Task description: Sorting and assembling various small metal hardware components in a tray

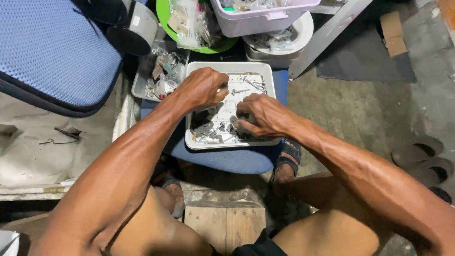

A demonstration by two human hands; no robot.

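Below, both hands work over the white tray point(189, 102). The left hand point(203, 87) is curled near its far-left corner, the right hand point(262, 115) at its near-right edge above small screws point(208, 130); whether either grips something is hidden.

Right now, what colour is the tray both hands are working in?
White, a shallow square tray holding small metal screws; seen best in the head view.

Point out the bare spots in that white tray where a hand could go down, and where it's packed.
White tray: bare floor shows in the middle, between the left hand and right hand. The far right corner holds loose screws; the near edge is thick with small metal parts. Beyond the tray, the grey tray of clutter and the stacked tubs leave no room.
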